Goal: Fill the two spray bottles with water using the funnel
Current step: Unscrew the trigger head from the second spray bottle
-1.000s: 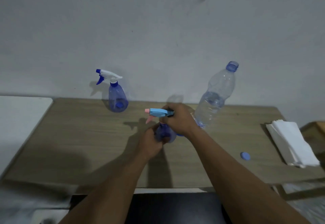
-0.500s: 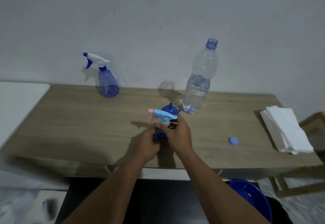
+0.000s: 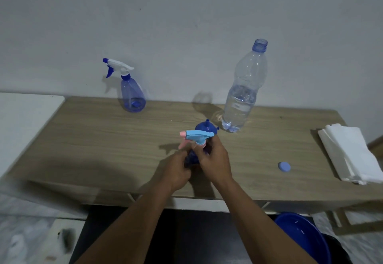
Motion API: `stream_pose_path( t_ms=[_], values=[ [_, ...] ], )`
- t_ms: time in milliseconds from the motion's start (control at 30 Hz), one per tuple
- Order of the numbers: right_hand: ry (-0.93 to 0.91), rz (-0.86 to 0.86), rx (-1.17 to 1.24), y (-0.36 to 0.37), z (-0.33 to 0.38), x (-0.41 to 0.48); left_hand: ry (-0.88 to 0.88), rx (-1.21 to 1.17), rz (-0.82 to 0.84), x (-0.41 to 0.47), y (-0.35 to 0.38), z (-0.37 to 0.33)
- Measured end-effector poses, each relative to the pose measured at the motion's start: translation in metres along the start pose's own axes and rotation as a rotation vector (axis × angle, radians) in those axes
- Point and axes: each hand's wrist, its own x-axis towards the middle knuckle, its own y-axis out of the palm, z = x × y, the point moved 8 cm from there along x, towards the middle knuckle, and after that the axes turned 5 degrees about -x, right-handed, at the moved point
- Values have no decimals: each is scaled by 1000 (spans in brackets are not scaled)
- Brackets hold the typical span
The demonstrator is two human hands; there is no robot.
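A: Largest first. Wood table (image 3: 103,139), bare in the middle. Big water bottle (image 3: 242,98) upright at the back right, cap off, roughly half full. White-headed spray bottle (image 3: 132,94) upright at the back left, well apart from both hands.

B: And the second spray bottle (image 3: 194,152)?

A: Near the front edge, centre, held in both hands. Left hand (image 3: 176,172) wrapped round the dark blue body. Right hand (image 3: 213,162) pinched at the collar under the light-blue trigger head (image 3: 196,136). Looks like unscrewing or seating the head; cannot tell which.

B: Funnel?

A: Blue funnel (image 3: 206,128) just behind the held bottle, spout up, beside the water bottle's base. Small blue cap (image 3: 284,166) loose at the right, near folded white cloths (image 3: 352,154).

B: Handling?

A: Thin plastic, probably light and easily squeezed; top-heavy with the head on. Best gripped low on the body with one hand, collar ring with the other, not the trigger. Slippery if wet.

B: Changes over the last second?

A: Same two-handed hold throughout. View pulled back and down; blue basin (image 3: 302,239) under the table now visible. Funnel previously hidden behind the hands, now exposed.
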Motion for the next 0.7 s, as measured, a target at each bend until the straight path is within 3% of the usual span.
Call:
stream_pose_path(
  t_ms=[100,300,500,700],
  values=[
    [53,-42,41,-1,-2,-1,-16,18,13,-2,-1,2],
    [-91,86,18,2,7,-7,0,-81,55,-1,-4,-3],
    [-2,30,37,1,-3,2,5,-126,50,-3,-6,-9],
    [-148,86,8,0,7,-5,17,-166,4,-3,-8,-15]
  ],
)
